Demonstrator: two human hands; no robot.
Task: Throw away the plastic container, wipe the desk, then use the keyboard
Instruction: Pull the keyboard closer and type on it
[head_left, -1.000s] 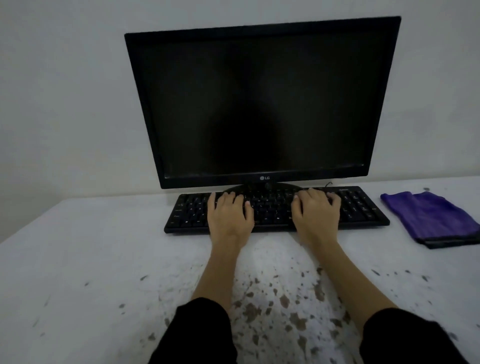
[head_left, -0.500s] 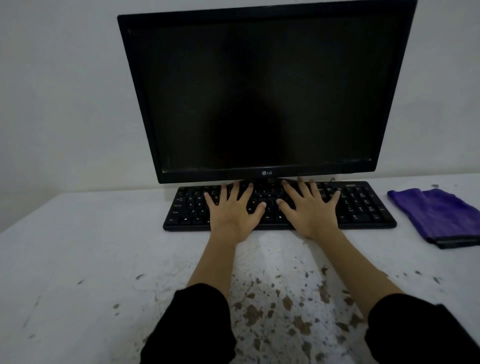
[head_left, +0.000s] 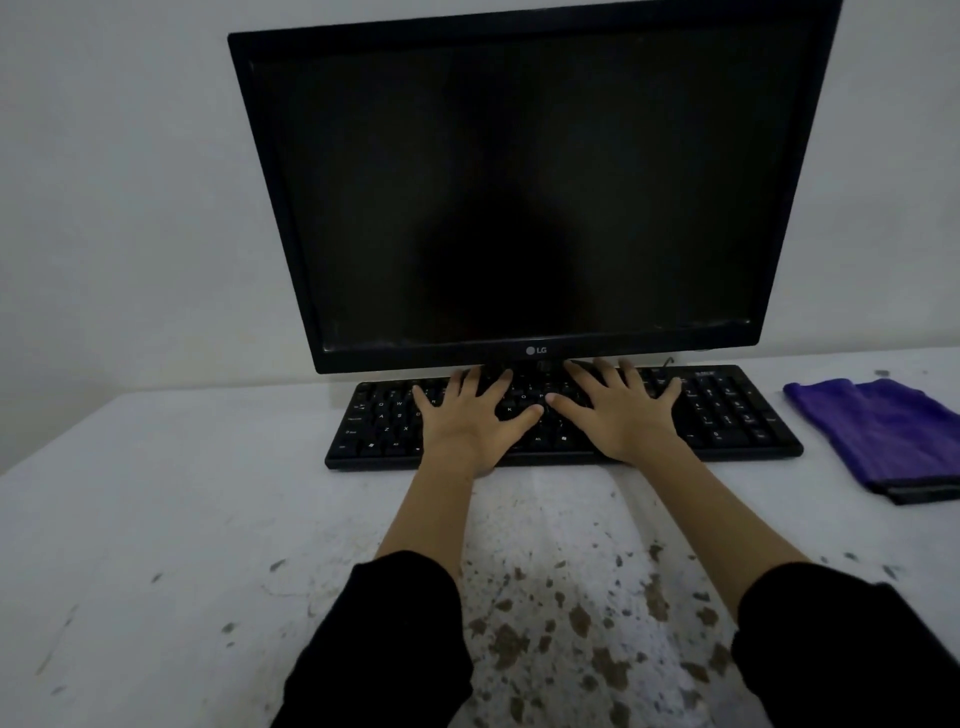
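Flanking the flat black plastic keyboard (head_left: 563, 418): dark LG monitor (head_left: 535, 187) behind, folded purple cloth (head_left: 883, 434) right, on the stained white table (head_left: 156, 519). Left hand (head_left: 470, 421) and right hand (head_left: 621, 415) rest fingers spread on its keys.

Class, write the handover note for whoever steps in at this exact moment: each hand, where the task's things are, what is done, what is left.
Left hand: open, fingers spread flat on the keyboard, left of its middle.
Right hand: open, fingers spread on the keys, right of the middle.
Keyboard lies on the desk just in front of the monitor, whose screen is dark.
Purple cloth lies folded on the desk, right of the keyboard, apart from it.
Done: no plastic container in view; cloth set down.
Left: the keyboard step is under way. Brown marks show on the near desk; whether they wipe off cannot be told.
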